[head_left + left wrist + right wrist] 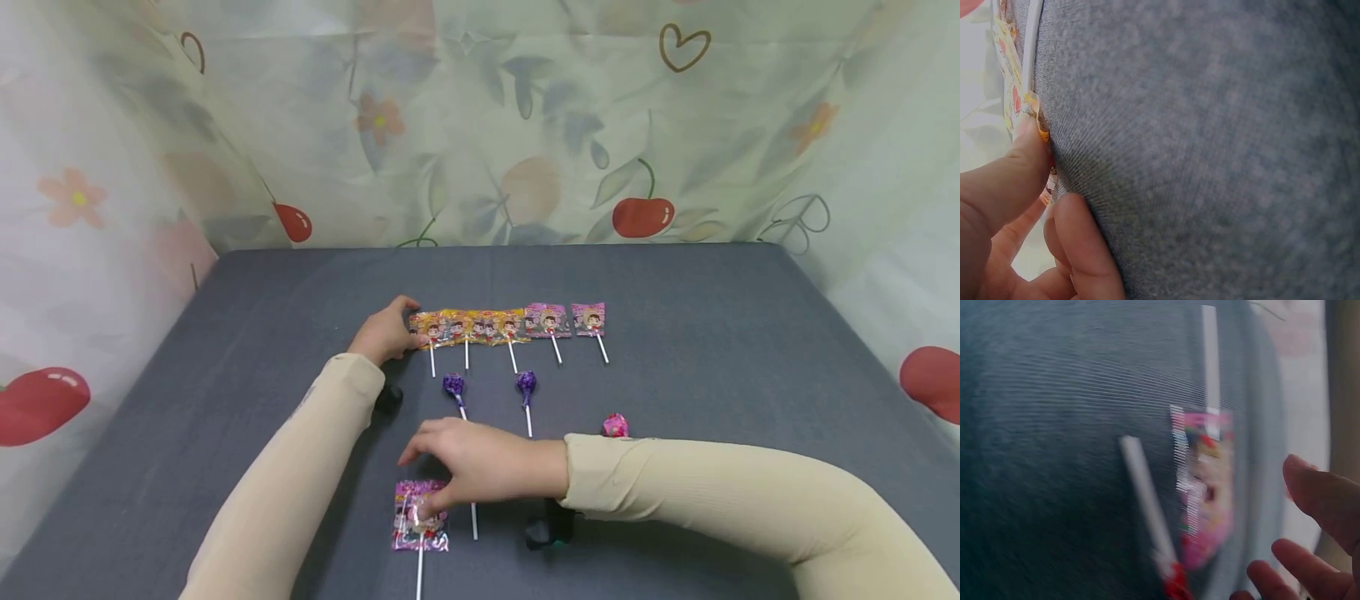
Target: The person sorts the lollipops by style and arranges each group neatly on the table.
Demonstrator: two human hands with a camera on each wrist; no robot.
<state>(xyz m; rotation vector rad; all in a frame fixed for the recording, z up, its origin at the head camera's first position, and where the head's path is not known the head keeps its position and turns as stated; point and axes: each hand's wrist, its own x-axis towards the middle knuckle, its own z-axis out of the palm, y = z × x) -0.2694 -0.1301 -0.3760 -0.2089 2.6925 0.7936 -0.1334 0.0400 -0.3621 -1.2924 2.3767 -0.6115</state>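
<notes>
A dark grey table stands before a curtain printed with cherries and flowers. Along its far middle lies a row of flat wrapped lollipops, yellow ones on the left and pink ones on the right, sticks pointing toward the person.

The left hand rests at the row's left end, thumb and a finger pinching the edge of the yellow wrapper. The right hand reaches across, palm down, fingers loosely spread over a lone pink lollipop near the front edge; whether it grips the wrapper I cannot tell, and the right wrist view is blurred.

To pick it up cleanly, I would take the wrapper by its upper edge, not the stick, and lift it flat, clear of the loose stick just beside it and the two purple lollipops beyond.
</notes>
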